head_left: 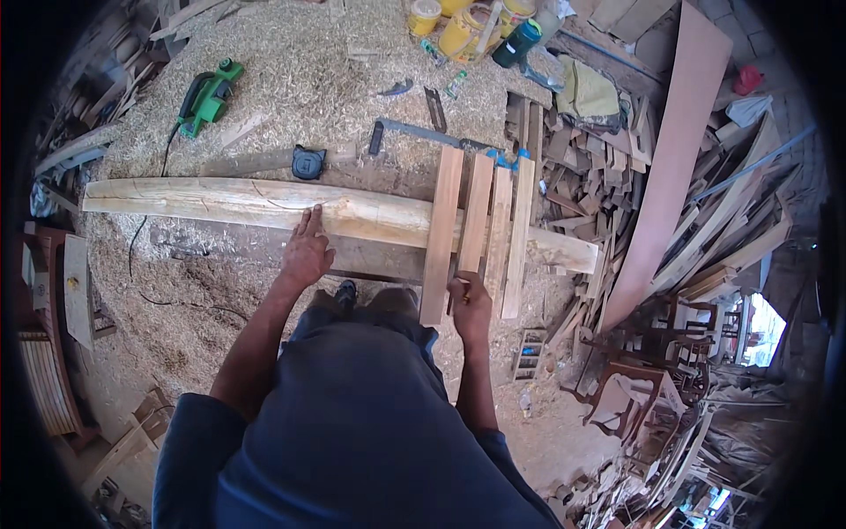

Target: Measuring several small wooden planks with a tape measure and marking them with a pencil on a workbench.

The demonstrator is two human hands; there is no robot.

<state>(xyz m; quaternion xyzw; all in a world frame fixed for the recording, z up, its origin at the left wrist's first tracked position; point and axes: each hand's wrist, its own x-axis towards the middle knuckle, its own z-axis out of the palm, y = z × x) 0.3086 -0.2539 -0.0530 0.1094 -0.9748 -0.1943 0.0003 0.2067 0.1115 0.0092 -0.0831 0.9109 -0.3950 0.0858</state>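
A long pale board [379, 214] with a curved edge and dark drawn lines lies across the bench. My left hand [308, 250] rests on it near the middle, fingers stretched out and holding nothing. Several narrow wooden strips lie crosswise over the board's right part, among them a wide left strip [441, 238] and a right strip [518, 238]. Just below the second strip [476, 212], my right hand [470, 309] is closed, with a thin pencil-like stick [465, 301] between its fingers. Most of that stick is hidden.
Beyond the board sit a black tape measure [308, 162], a metal square [419, 132] and a green electric planer [210, 99] with its cord. Yellow buckets [463, 35] and a dark bottle [517, 44] stand farther back. Scrap wood [586, 167] is heaped right; shavings cover the ground.
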